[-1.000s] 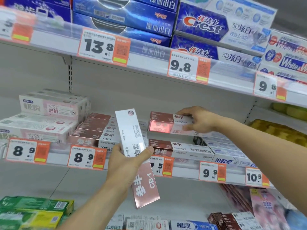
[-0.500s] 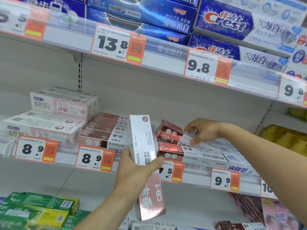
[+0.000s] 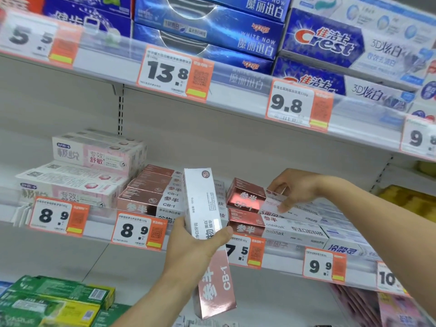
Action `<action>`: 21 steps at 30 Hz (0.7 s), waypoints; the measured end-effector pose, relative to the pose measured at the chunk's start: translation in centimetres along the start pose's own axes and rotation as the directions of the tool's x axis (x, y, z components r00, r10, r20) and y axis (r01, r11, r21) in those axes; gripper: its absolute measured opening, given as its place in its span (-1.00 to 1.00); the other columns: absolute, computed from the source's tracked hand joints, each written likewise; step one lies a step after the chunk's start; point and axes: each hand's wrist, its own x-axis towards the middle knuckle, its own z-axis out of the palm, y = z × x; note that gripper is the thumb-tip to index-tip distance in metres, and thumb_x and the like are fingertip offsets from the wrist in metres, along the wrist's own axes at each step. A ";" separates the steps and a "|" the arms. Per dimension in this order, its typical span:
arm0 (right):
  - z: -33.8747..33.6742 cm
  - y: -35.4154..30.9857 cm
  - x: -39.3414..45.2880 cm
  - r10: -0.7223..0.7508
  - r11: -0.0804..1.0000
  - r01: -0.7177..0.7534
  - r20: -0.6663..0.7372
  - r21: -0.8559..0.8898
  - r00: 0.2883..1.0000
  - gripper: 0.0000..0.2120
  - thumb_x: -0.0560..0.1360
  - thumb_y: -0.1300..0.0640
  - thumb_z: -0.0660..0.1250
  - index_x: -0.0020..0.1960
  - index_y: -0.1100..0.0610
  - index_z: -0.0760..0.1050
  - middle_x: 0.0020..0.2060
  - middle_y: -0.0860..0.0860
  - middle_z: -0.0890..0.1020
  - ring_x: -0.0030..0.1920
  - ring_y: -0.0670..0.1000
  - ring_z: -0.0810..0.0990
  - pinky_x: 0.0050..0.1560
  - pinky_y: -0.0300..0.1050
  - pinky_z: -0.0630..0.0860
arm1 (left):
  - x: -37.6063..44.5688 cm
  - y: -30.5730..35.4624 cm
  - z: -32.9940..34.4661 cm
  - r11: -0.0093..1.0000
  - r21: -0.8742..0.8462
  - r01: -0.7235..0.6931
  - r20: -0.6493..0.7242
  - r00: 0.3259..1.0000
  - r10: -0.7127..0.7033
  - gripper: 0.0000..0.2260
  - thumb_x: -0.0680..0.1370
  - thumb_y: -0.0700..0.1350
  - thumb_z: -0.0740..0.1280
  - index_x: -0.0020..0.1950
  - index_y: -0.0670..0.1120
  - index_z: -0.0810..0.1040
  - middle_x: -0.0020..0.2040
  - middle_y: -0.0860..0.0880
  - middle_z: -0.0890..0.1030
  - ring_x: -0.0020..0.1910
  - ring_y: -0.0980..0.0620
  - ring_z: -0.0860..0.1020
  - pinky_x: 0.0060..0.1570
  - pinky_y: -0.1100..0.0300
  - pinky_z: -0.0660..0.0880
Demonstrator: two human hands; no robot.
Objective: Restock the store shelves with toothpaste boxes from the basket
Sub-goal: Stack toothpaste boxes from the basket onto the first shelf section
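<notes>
The left hand (image 3: 191,246) grips the CB-1 box (image 3: 207,234) upright, probably keeping it ready, while the right hand (image 3: 292,187) pinches the SP-1 box (image 3: 245,195) to straighten its stack.

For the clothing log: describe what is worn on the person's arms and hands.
Nothing worn shows. The left hand and right hand are bare, without gloves, rings or a watch. Both forearms are uncovered to the picture's edge; no sleeve is in view.

right hand (image 3: 292,188) tilted SP-1 box (image 3: 246,195), seemingly lowered
</notes>
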 end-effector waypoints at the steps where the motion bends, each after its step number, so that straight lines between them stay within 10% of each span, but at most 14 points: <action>1: -0.1 0.0 0.0 0.006 1.000 -0.006 0.000 -0.004 1.000 -0.32 0.34 0.02 0.61 0.41 -0.01 0.46 0.25 -0.07 0.58 0.22 -0.02 0.55 0.35 -0.02 0.45 | 0.0 0.0 0.0 1.000 -0.001 0.000 -0.002 1.000 0.000 -0.50 0.31 -0.07 0.64 0.13 -0.02 0.47 -0.01 0.06 0.67 -0.11 0.11 0.66 -0.27 0.27 0.48; 21: 1.6 0.3 1.5 -0.029 0.994 0.006 0.201 0.110 0.979 -0.61 0.44 -0.09 0.51 0.26 -0.15 0.58 0.10 -0.23 0.66 0.20 -0.07 0.61 0.34 0.04 0.49 | 0.5 -0.4 -0.5 1.000 -0.015 -0.012 -0.018 1.000 0.012 -0.49 0.30 -0.08 0.65 0.13 0.01 0.46 0.03 0.07 0.66 -0.06 0.12 0.65 -0.25 0.29 0.48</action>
